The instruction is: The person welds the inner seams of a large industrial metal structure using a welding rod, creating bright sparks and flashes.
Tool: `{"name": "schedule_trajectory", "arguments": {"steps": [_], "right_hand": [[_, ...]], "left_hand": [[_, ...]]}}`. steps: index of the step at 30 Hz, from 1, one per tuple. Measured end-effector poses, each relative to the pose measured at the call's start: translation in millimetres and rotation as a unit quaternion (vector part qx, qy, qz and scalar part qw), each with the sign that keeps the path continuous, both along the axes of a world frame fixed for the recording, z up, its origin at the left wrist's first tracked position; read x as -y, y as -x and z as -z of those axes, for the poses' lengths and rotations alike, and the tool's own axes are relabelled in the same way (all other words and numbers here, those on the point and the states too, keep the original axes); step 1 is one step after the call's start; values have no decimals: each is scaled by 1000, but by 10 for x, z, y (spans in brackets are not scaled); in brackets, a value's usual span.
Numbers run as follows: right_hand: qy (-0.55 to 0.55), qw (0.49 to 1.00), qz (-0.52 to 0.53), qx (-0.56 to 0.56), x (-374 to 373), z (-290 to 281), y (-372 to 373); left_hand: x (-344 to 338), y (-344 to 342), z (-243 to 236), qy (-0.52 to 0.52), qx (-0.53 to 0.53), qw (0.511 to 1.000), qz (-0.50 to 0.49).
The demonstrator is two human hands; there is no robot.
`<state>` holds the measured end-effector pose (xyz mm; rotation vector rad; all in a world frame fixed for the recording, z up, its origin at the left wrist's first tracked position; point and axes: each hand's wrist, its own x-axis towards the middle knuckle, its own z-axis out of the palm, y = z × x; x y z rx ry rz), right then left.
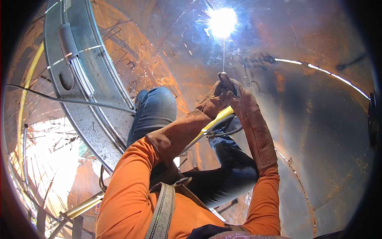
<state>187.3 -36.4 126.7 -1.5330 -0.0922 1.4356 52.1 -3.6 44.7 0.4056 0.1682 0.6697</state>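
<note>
My left hand (211,104) and my right hand (242,95), both in brown leather gauntlets, come together in front of me. They are closed around a welding electrode holder (226,83), whose handle is mostly hidden by the gloves. A thin welding rod (223,55) stands up from its jaws. At the rod's far tip a blinding white-blue arc (222,22) burns against the rusty steel plate (274,24), throwing sparks. A yellow sleeve (219,118) and a dark cable (234,130) show just below the gloves.
A curved metal platform (113,131) runs along the left, beside my bent knee (157,105). On it lies a grey tube (68,40) with several welding rods (82,75) sticking out. A grey cable (79,102) crosses it. A bright slit (334,74) cuts the plate at right.
</note>
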Motion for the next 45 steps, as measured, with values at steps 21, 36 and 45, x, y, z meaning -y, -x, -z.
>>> {"name": "schedule_trajectory", "arguments": {"steps": [21,36,45], "right_hand": [[-6,1000,15,-18,-12,138,-23],[-10,1000,10,2,37,154,-69],[6,1000,21,-12,-57,140,16]], "left_hand": [[42,73,-106,21,40,999,-8],[132,-213,206,7,-61,998,-32],[68,183,-141,23,-60,998,25]]}}
